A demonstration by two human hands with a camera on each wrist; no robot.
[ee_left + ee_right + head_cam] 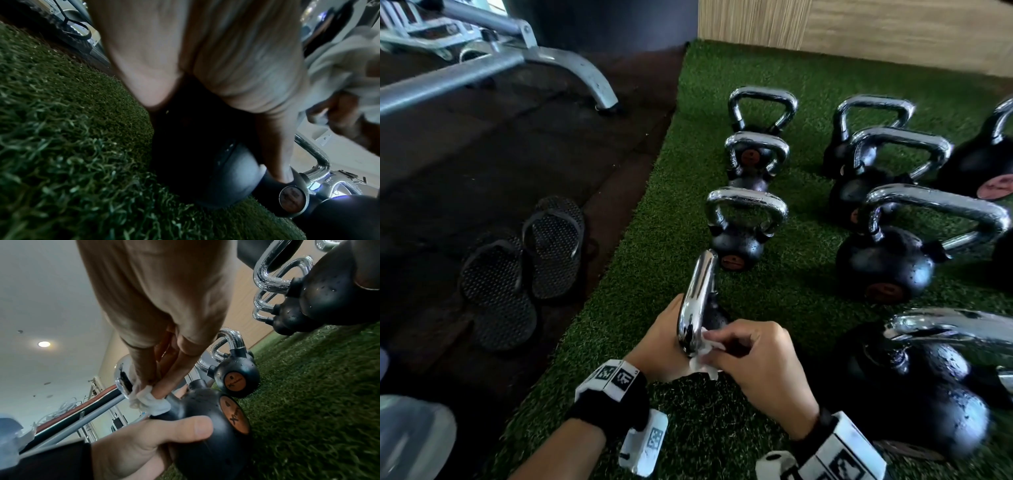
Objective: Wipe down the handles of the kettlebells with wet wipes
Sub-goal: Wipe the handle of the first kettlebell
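The nearest kettlebell (pixel 714 317) is found at 6 o'clock of the head view, on the green turf (pixel 774 284), at the near end of the left row of chrome-handled kettlebells (pixel 748 219). Its black body is grasped by the left hand (pixel 666 344), thumb laid across it, so the bell is steadied. A white wet wipe (pixel 703 356) is pinched in the curled fingers of the right hand (pixel 755 361) and pressed against the near leg of the chrome handle (pixel 697 301), close to its base. Judgement: the wipe should be wrapped fully round the bar and drawn along the whole loop to the far leg, the body being held firm against tipping. A pair of sandals (pixel 524 267) is noted at 9 o'clock.
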